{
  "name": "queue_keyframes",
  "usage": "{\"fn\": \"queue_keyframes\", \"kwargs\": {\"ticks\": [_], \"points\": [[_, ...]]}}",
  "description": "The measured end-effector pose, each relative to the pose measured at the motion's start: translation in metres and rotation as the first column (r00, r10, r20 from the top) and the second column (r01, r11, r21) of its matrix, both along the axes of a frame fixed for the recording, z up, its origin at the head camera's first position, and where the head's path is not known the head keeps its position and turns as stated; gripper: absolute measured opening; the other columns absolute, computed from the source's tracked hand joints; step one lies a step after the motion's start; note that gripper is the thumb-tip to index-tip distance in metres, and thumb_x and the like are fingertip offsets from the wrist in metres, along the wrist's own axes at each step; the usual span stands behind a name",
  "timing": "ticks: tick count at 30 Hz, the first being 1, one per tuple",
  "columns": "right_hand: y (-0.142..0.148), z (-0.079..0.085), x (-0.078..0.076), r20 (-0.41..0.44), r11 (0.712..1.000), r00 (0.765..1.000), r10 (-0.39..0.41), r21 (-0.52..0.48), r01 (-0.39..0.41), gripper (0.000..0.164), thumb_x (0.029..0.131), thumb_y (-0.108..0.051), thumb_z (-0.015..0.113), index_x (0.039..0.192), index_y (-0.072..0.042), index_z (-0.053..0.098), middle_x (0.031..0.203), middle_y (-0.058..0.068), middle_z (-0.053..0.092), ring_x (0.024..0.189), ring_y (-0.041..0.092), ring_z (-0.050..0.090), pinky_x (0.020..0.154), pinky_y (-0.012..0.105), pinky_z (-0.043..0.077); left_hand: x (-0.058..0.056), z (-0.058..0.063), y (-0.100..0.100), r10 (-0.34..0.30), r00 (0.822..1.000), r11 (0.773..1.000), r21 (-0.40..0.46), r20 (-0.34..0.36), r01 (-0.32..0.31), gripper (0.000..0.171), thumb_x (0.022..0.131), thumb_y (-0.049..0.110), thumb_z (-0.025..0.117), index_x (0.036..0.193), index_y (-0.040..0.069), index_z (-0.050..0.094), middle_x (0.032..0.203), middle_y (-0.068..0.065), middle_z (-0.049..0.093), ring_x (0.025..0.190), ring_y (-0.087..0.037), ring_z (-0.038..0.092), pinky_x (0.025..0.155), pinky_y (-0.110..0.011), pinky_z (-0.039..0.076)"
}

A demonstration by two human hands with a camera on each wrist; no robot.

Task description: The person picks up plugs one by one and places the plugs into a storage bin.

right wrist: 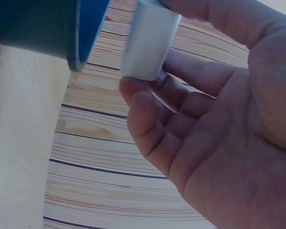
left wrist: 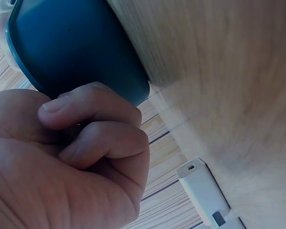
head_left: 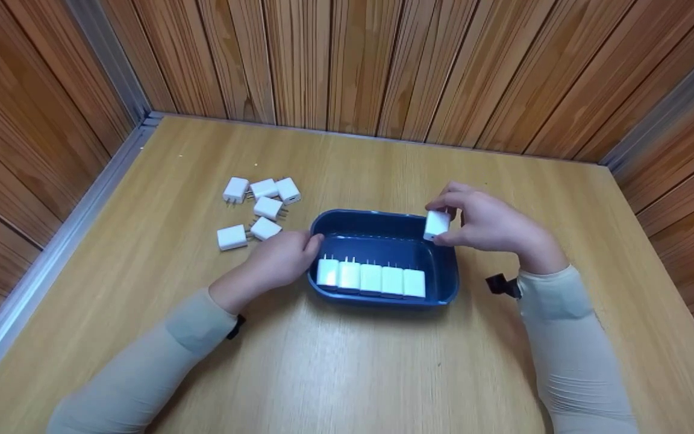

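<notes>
My right hand (head_left: 491, 222) pinches a white USB charger plug (head_left: 436, 225) between thumb and fingertips, over the right end of a dark blue plastic tub (head_left: 366, 243). In the right wrist view the charger (right wrist: 148, 43) is upright beside the tub's rim (right wrist: 76, 57). At the tub's left end, my left hand (head_left: 279, 260) grips the rim, thumb on top; the left wrist view shows its other fingers (left wrist: 105, 107) curled against the outer wall. Inside the tub, several white chargers (head_left: 370, 278) stand side by side along the near wall, prongs toward the far side.
Left of the tub, several loose white chargers (head_left: 268, 208) lie at mixed angles on the wooden table (head_left: 359, 367), one (head_left: 232, 237) close to my left hand. Wood-plank walls (head_left: 299, 60) enclose the table at the back and both sides.
</notes>
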State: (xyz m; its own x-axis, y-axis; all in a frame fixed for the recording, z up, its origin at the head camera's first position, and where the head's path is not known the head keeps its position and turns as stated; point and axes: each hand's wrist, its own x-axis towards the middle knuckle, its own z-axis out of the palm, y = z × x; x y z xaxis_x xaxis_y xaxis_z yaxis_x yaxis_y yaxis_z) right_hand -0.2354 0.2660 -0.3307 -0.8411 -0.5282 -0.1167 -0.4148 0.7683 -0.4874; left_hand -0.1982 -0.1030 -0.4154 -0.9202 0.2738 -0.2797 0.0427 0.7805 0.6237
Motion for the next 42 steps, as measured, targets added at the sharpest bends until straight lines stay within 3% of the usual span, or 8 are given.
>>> {"fn": "queue_keyframes", "kwargs": {"ticks": [6, 15, 29, 42], "points": [[-0.007, -0.002, 0.004, 0.003, 0.999, 1.0, 0.025, 0.046, -0.025, 0.049, 0.094, -0.015, 0.091, 0.139, -0.006, 0.075, 0.123, 0.006, 0.064, 0.112, 0.031, 0.061, 0.092, 0.047, 0.055, 0.0, 0.001, -0.001, 0.0, 1.0, 1.0, 0.001, 0.001, 0.0, 0.052, 0.121, 0.046, 0.041, 0.136, 0.007, 0.072, 0.087, -0.008, 0.064, 0.08, -0.025, 0.065, 0.075, -0.04, 0.052], [-0.016, -0.006, 0.011, 0.013, 0.989, 0.996, 0.086, 0.122, -0.087, 0.05, 0.093, -0.015, 0.091, 0.139, -0.003, 0.075, 0.119, 0.005, 0.064, 0.103, 0.027, 0.063, 0.089, 0.044, 0.055, 0.001, -0.001, -0.002, -0.009, 1.0, 1.0, -0.007, -0.02, 0.009, 0.049, 0.12, 0.045, 0.041, 0.12, 0.009, 0.074, 0.085, -0.008, 0.064, 0.076, -0.025, 0.063, 0.071, -0.039, 0.049], [-0.025, -0.009, 0.018, 0.08, 0.972, 0.994, 0.069, 0.218, -0.085, 0.045, 0.095, -0.011, 0.088, 0.138, -0.002, 0.075, 0.127, 0.008, 0.064, 0.109, 0.031, 0.063, 0.098, 0.051, 0.058, 0.002, 0.001, -0.001, 0.002, 1.0, 1.0, 0.01, 0.011, -0.002, 0.051, 0.12, 0.047, 0.041, 0.133, 0.008, 0.072, 0.086, -0.009, 0.065, 0.077, -0.026, 0.064, 0.072, -0.04, 0.051], [-0.034, -0.014, 0.027, 0.034, 0.945, 0.995, 0.093, 0.311, -0.099, 0.042, 0.091, -0.01, 0.089, 0.131, -0.004, 0.079, 0.129, 0.011, 0.067, 0.107, 0.031, 0.064, 0.095, 0.053, 0.059, 0.001, 0.001, 0.001, 0.01, 1.0, 1.0, -0.014, 0.012, -0.009, 0.052, 0.12, 0.046, 0.041, 0.132, 0.007, 0.073, 0.085, -0.009, 0.064, 0.076, -0.026, 0.064, 0.071, -0.039, 0.05]]}}
